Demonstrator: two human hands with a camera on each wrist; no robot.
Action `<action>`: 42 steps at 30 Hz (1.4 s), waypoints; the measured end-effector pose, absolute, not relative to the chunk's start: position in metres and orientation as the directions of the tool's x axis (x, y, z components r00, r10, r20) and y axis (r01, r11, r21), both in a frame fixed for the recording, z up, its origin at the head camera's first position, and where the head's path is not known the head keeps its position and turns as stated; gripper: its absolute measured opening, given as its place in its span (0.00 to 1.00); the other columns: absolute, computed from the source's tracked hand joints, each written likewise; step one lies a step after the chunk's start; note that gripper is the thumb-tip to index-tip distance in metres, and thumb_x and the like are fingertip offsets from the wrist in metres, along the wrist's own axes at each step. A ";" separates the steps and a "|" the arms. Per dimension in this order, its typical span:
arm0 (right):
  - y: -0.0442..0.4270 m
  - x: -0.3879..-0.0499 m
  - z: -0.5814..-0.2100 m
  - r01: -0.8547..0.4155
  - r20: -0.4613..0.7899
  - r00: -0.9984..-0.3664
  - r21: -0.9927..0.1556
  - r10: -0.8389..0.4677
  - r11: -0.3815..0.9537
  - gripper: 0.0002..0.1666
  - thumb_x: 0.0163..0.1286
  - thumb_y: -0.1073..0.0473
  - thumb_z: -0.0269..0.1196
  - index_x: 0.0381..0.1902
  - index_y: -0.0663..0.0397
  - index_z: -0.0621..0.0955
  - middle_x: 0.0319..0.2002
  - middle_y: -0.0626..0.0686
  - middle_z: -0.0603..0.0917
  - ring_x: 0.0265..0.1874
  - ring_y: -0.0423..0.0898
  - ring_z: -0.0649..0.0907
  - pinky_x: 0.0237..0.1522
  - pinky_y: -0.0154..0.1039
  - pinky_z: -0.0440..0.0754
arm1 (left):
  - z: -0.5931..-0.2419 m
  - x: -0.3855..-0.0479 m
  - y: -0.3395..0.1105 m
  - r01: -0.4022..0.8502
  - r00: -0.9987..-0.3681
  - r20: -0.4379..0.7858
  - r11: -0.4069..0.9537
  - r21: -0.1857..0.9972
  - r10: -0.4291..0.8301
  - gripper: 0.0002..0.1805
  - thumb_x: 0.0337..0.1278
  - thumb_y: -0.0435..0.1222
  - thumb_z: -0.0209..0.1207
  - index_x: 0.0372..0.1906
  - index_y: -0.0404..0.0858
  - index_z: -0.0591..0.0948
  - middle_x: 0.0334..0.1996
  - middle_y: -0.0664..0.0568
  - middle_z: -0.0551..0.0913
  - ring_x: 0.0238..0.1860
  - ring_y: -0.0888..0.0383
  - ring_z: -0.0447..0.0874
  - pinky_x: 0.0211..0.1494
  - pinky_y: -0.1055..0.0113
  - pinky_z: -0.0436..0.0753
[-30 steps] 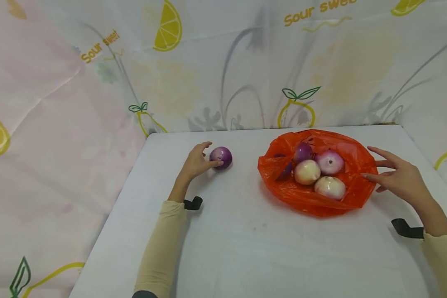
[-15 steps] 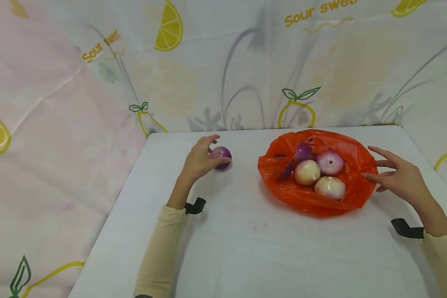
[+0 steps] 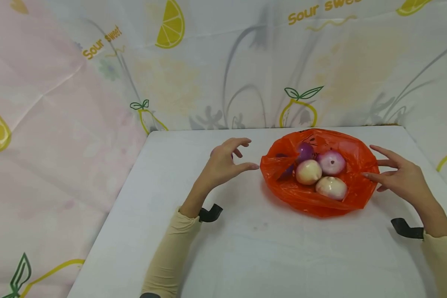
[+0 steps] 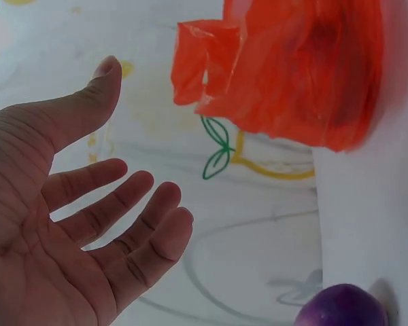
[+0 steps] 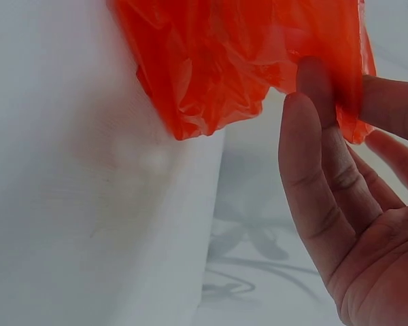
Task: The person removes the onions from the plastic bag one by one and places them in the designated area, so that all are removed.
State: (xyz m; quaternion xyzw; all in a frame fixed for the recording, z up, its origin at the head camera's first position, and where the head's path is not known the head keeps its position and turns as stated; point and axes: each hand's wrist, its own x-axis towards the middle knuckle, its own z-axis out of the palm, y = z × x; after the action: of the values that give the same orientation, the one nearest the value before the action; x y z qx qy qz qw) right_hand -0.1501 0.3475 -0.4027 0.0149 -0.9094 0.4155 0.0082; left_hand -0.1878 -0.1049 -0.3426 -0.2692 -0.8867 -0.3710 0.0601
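A red plastic bag (image 3: pixel 316 207) lies wide open with several purple and whitish onions (image 3: pixel 331 162) inside. My left hand (image 3: pixel 223 165) hovers just left of the bag, empty, thumb and fingers apart; in the left wrist view the bare palm of that hand (image 4: pixel 88 224) shows. Mostly hidden behind it in the head view is a lone purple onion, which the left wrist view shows on the table (image 4: pixel 343 309). At the bag's right edge my right hand (image 3: pixel 404 176) pinches the rim between thumb and fingers; the right wrist view shows the bag (image 5: pixel 211 68) held by the hand (image 5: pixel 353 197).
The white table (image 3: pixel 283 256) ends in front of a printed cloth backdrop (image 3: pixel 208 74) with lemon drawings. A black strap piece (image 3: pixel 210 213) sticks out from the left wrist, and another (image 3: pixel 407 228) from the right.
My left hand has moved from beside the lone onion rightward to near the bag's left edge, leaving the onion on the table. The right hand and bag have stayed put.
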 end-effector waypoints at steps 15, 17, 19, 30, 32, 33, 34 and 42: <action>0.347 -0.149 -0.399 -0.049 0.069 -0.998 -0.753 0.004 0.656 0.48 0.66 0.56 0.69 0.78 0.40 0.58 0.56 0.80 0.71 0.20 0.36 0.84 0.21 0.36 0.83 | -0.337 -0.178 -0.055 0.566 -0.767 0.275 0.409 0.716 0.580 0.34 0.52 0.46 0.73 0.62 0.37 0.76 0.58 0.50 0.79 0.46 0.61 0.80 0.43 0.72 0.81; 0.347 -0.150 -0.399 -0.055 0.073 -0.997 -0.754 0.000 0.654 0.48 0.66 0.56 0.69 0.78 0.40 0.58 0.56 0.80 0.71 0.20 0.36 0.84 0.21 0.36 0.83 | -0.339 -0.177 -0.047 0.579 -0.751 0.285 0.387 0.718 0.596 0.34 0.52 0.47 0.72 0.62 0.37 0.76 0.56 0.50 0.80 0.46 0.62 0.80 0.47 0.72 0.80; 0.347 -0.150 -0.399 -0.060 0.076 -0.997 -0.756 -0.004 0.652 0.48 0.66 0.57 0.69 0.78 0.40 0.58 0.56 0.80 0.71 0.20 0.37 0.84 0.21 0.36 0.83 | -0.341 -0.176 -0.040 0.593 -0.730 0.293 0.360 0.720 0.618 0.33 0.53 0.46 0.72 0.61 0.37 0.76 0.55 0.50 0.81 0.45 0.62 0.80 0.50 0.73 0.78; 0.346 -0.151 -0.398 -0.057 0.077 -0.997 -0.750 0.002 0.659 0.48 0.65 0.56 0.70 0.78 0.42 0.59 0.56 0.79 0.72 0.21 0.36 0.84 0.21 0.35 0.83 | -0.354 -0.180 -0.007 0.596 -0.675 0.241 0.323 0.735 0.698 0.33 0.52 0.46 0.73 0.61 0.38 0.76 0.50 0.52 0.82 0.44 0.63 0.82 0.45 0.73 0.80; 0.346 -0.151 -0.399 -0.054 0.075 -0.997 -0.751 0.004 0.658 0.48 0.65 0.56 0.70 0.78 0.42 0.59 0.56 0.79 0.72 0.21 0.35 0.84 0.22 0.35 0.83 | -0.358 -0.182 -0.003 0.606 -0.673 0.240 0.335 0.722 0.699 0.33 0.52 0.47 0.73 0.60 0.37 0.76 0.49 0.51 0.82 0.44 0.63 0.80 0.45 0.73 0.80; 0.346 -0.151 -0.399 -0.054 0.075 -0.997 -0.751 0.005 0.658 0.48 0.65 0.56 0.70 0.78 0.42 0.59 0.56 0.79 0.72 0.21 0.35 0.84 0.21 0.35 0.83 | -0.361 -0.183 -0.001 0.609 -0.675 0.239 0.344 0.715 0.698 0.33 0.51 0.47 0.73 0.60 0.37 0.76 0.49 0.51 0.82 0.45 0.61 0.80 0.45 0.73 0.80; 0.346 -0.151 -0.399 -0.055 0.076 -0.997 -0.753 0.004 0.656 0.48 0.65 0.56 0.70 0.78 0.41 0.59 0.56 0.79 0.72 0.21 0.35 0.84 0.21 0.35 0.83 | -0.363 -0.184 0.000 0.613 -0.675 0.240 0.349 0.709 0.698 0.33 0.51 0.47 0.73 0.60 0.37 0.77 0.49 0.51 0.82 0.46 0.60 0.79 0.45 0.72 0.80; 0.346 -0.151 -0.399 -0.052 0.076 -0.997 -0.758 0.010 0.650 0.48 0.66 0.56 0.69 0.78 0.39 0.58 0.57 0.78 0.72 0.23 0.30 0.82 0.22 0.34 0.83 | -0.376 -0.196 0.012 0.574 -0.696 0.199 0.369 0.731 0.689 0.34 0.53 0.44 0.72 0.62 0.35 0.75 0.51 0.49 0.82 0.48 0.57 0.81 0.48 0.72 0.80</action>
State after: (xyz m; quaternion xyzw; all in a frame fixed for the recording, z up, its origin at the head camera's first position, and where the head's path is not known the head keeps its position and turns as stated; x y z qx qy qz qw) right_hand -0.1506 0.3464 -0.3990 0.0115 -0.9076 0.4180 0.0366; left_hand -0.1964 0.0117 -0.3758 -0.3832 -0.8243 -0.4108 -0.0700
